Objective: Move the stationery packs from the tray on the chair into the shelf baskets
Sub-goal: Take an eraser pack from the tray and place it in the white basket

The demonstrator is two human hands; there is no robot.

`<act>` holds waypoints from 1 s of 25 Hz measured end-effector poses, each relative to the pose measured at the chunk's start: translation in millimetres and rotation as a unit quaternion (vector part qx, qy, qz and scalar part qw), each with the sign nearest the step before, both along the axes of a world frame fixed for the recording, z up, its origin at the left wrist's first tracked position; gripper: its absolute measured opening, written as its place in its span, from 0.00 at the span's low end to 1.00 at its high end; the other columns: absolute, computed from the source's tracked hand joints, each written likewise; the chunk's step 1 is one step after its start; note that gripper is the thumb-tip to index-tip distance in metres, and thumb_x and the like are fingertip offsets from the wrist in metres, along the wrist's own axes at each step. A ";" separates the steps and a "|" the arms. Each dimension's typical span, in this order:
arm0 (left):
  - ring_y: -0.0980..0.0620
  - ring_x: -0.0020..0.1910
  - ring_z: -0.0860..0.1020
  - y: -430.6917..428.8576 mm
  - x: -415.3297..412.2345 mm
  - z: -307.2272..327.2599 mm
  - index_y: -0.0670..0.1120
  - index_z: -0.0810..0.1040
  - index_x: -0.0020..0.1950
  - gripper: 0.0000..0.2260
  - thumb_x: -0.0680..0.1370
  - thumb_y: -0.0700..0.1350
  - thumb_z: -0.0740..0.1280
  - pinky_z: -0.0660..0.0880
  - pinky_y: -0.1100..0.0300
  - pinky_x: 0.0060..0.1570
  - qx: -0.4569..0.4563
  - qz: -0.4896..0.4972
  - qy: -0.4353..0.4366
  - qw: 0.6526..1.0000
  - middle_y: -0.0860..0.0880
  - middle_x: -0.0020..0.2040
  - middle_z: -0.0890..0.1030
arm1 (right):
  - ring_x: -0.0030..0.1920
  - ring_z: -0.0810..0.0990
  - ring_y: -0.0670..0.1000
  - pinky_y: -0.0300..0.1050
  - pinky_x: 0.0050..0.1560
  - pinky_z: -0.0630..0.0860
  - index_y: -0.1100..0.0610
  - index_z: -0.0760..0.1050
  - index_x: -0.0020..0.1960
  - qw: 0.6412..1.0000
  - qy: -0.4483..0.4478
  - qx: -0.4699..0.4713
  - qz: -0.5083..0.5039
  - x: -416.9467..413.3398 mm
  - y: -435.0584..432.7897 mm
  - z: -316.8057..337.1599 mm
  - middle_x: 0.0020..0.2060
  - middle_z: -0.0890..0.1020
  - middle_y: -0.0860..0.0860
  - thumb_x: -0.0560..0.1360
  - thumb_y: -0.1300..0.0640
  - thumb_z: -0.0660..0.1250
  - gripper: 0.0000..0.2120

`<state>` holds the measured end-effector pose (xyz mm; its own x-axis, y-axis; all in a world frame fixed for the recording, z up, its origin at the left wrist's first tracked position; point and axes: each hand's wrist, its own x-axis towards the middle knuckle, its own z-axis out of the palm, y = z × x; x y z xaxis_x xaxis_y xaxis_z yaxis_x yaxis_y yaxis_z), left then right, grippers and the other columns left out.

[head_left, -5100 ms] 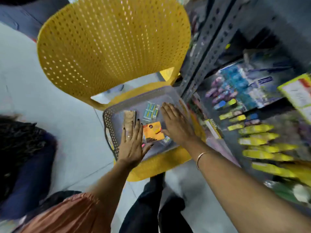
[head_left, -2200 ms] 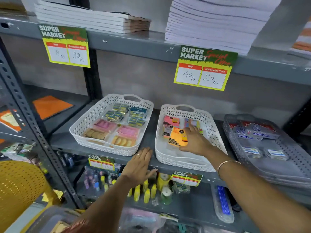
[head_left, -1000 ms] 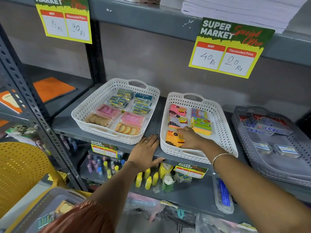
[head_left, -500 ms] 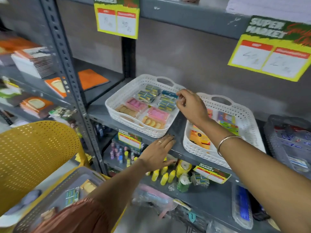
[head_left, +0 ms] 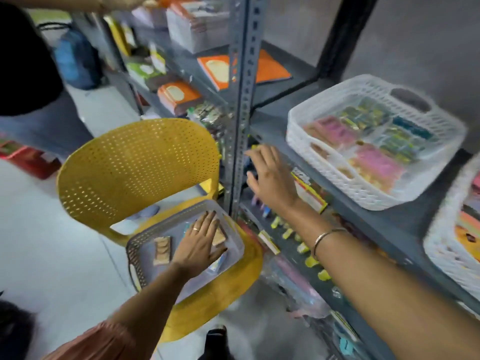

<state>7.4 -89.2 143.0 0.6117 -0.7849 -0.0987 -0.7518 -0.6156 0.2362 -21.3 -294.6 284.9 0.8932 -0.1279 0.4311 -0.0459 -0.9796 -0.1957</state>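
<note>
Tray (head_left: 235,236) on chair (head_left: 140,165) | left hand (head_left: 198,242) flat inside | right hand (head_left: 271,178) spread, empty

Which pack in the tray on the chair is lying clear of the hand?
The tan pack at the tray's left; the left hand covers the others.

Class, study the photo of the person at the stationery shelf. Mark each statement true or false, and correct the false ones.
1. The left hand lies flat on packs in the grey tray. True.
2. The tray sits on a yellow chair. True.
3. The right hand grips a pack. False: it is open and empty, in front of the shelf.
4. The white basket is empty. False: it holds pink and green packs.
5. The right wrist wears a bangle. True.
</note>
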 end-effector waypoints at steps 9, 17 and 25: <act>0.39 0.66 0.70 45.7 -21.0 -149.9 0.40 0.76 0.62 0.38 0.76 0.68 0.45 0.72 0.44 0.59 0.115 0.070 0.077 0.988 0.39 0.66 0.73 | 0.58 0.77 0.61 0.50 0.54 0.75 0.63 0.73 0.56 0.960 0.261 0.093 -0.034 41.2 55.3 -234.2 0.54 0.78 0.62 0.69 0.56 0.71 0.19; 0.39 0.71 0.63 52.3 -34.9 -201.5 0.39 0.69 0.69 0.39 0.76 0.68 0.42 0.66 0.37 0.62 0.130 0.073 0.101 0.984 0.40 0.71 0.67 | 0.68 0.64 0.64 0.58 0.64 0.68 0.66 0.52 0.73 0.876 0.437 0.159 -0.130 71.6 83.4 -333.1 0.70 0.62 0.64 0.72 0.47 0.68 0.41; 0.41 0.74 0.53 52.0 -32.2 -203.9 0.41 0.62 0.73 0.41 0.74 0.70 0.39 0.55 0.38 0.69 0.125 0.073 0.094 0.985 0.40 0.75 0.60 | 0.66 0.67 0.63 0.56 0.61 0.70 0.66 0.63 0.65 0.896 0.378 0.167 -0.164 73.2 88.6 -343.6 0.65 0.68 0.64 0.70 0.53 0.70 0.30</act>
<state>-24.7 -37.2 -60.9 0.6686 -0.6273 -0.3993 -0.6088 -0.7701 0.1903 51.9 -205.9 -58.7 0.8050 -0.4458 -0.3914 -0.5631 -0.7821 -0.2671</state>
